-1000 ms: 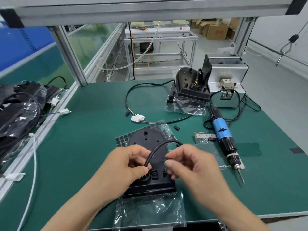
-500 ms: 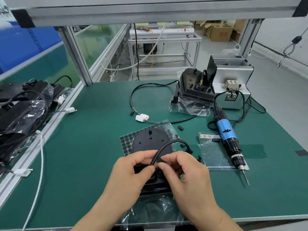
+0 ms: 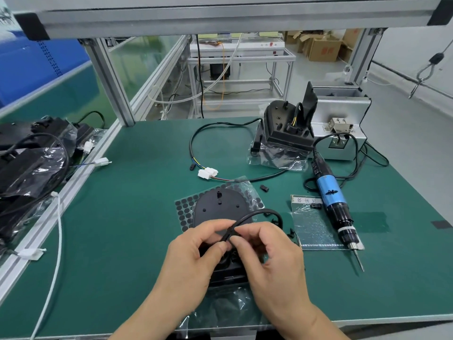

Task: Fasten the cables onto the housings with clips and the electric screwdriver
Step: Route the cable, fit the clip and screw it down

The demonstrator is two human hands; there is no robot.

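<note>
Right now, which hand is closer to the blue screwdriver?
Right. The right hand pinches the cable just left of the screwdriver; the left hand is farther left, beyond it.

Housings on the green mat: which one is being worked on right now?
The near housing, lying flat under both hands, left hand and right hand, which pinch its cable. The far housing stands untouched by the grey box.

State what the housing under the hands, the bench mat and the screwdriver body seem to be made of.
Housing: looks like matte black moulded plastic, with dull even sheen and moulded holes.
Bench mat: probably green rubber or vinyl, flat with soft reflections.
Screwdriver: glossy blue barrel, anodised metal or plastic, hard to tell; black ribbed collar and bare steel bit.
</note>
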